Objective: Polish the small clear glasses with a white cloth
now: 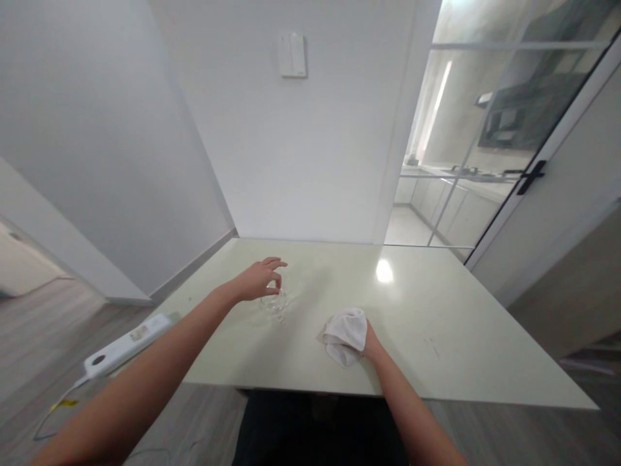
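My left hand (259, 279) is over the left part of the pale table, its fingers apart and slightly curled, with a gap between thumb and forefinger. Just below its thumb and fingertips is a clear glass object (277, 310), perhaps a drinking glass; its outline is faint, and whether the fingertips touch it is hard to make out. A white cloth (345, 333) covers most of my right hand (369, 342), near the front middle of the table. Its fingers are hidden in the folds.
The pale glossy table (466, 323) reaches the white wall behind. A white power strip (129, 343) with a cable lies at the table's left edge. On the right stands a glass-paned door with a black handle (531, 176). Reddish marks (431, 346) show on the tabletop.
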A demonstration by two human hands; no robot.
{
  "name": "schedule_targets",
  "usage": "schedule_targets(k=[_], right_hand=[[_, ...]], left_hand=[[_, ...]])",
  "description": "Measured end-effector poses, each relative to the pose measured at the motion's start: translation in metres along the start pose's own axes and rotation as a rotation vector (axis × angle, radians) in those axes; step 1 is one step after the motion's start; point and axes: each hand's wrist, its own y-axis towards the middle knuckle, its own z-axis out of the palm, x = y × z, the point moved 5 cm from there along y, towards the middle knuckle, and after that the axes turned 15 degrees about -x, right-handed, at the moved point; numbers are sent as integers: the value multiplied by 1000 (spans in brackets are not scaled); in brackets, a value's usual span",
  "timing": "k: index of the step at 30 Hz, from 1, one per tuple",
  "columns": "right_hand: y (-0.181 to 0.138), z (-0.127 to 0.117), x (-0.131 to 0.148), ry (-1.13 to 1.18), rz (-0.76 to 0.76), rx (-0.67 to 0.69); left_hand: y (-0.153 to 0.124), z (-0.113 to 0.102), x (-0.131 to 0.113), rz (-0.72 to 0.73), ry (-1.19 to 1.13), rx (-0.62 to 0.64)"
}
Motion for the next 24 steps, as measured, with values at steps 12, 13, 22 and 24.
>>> schedule_targets(k=[12,13,22,24], right_hand=[[1,3,-7,58,2,57],[1,3,-7,52,-4,62],[7,-1,-8,116,8,20],[10,-7,-16,185,25,-70]], left_hand=[[-4,-8,0,-99,71,53],[-4,-10,-1,-105,81,42],[4,-33,-108,4,-206,-375],[6,-5,-144,-19,-363,-373]])
